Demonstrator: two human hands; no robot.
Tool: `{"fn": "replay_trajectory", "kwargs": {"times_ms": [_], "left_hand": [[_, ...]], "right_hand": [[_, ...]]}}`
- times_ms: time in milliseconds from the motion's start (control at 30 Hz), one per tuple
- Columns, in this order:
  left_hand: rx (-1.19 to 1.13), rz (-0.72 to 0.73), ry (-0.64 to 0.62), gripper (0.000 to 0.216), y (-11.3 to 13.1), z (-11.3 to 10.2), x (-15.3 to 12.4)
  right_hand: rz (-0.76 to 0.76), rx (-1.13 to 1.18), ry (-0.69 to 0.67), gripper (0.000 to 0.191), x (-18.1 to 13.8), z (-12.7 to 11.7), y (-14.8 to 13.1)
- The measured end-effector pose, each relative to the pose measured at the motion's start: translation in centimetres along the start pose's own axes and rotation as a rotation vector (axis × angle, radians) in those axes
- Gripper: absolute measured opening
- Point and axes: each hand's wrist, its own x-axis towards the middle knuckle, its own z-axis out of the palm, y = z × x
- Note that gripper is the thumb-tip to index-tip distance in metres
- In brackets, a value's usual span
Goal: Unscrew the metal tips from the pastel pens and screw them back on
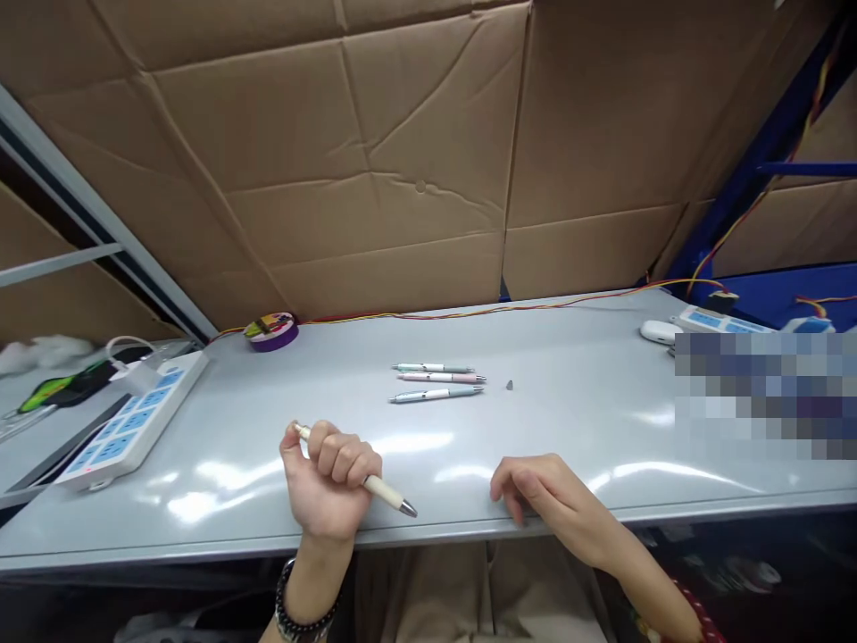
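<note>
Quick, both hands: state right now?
Left hand: closed, holding the cream pen.
Right hand: partly open, loosely curled, nothing visible in it.

At lower centre-left, my left hand (333, 478) curls palm-up, thumb raised; at lower centre-right, my right hand (545, 493) bends loosely, its fingertips partly hidden, perhaps slightly curled.

Cool light, seemingly from above, leaves bright white glare on the table (576, 348) at four, six and eight o'clock. The cardboard (428, 116) at twelve is duller. Wide-angle distortion slants the grey post (153, 277) around half past nine. The white clump (54, 351) at nine looks blurred; pixelation hides three o'clock.
</note>
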Motion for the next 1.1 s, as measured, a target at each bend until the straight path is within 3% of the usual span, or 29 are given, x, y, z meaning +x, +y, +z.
{"fn": "replay_trajectory", "kwargs": {"times_ms": [333, 567, 633, 700, 767, 833, 933, 1033, 1100], "left_hand": [[-0.009, -0.028, -0.048, 0.052, 0.1, -0.1, -0.1], [0.048, -0.012, 0.022, 0.056, 0.1, -0.2, -0.4], [0.077, -0.014, 0.024, 0.058, 0.1, -0.1, -0.5], [0.098, -0.036, 0.019, 0.059, 0.0, 0.2, -0.7], [0.116, -0.071, -0.006, 0.059, -0.2, 0.6, -1.0], [0.164, -0.084, -0.035, 0.060, -0.7, 1.1, -1.3], [0.414, 0.007, -0.075, 0.058, -1.6, 1.4, -1.7], [0.935, 0.136, -0.115, 0.044, -1.9, 1.3, -1.9], [1.265, 0.136, -0.168, 0.031, -1.4, 1.6, -1.8]], "right_hand": [[-0.008, -0.150, 0.094, 0.039, -0.1, 0.5, -0.1], [0.006, -0.222, 0.196, 0.031, 0.1, 0.6, -0.3], [-0.002, -0.265, 0.253, 0.025, 0.3, 1.1, -0.7], [-0.051, -0.333, 0.302, 0.032, 0.8, 2.4, -1.2], [-0.138, -0.361, 0.265, 0.042, 1.3, 4.1, -1.7], [-0.244, -0.336, 0.137, 0.034, 2.0, 5.4, -2.2], [-0.306, -0.316, 0.095, 0.027, 2.7, 5.0, -2.6], [-0.283, -0.349, 0.144, 0.025, 2.9, 1.8, -2.3], [-0.214, -0.473, 0.154, 0.024, 2.7, -0.6, -1.8]]}}
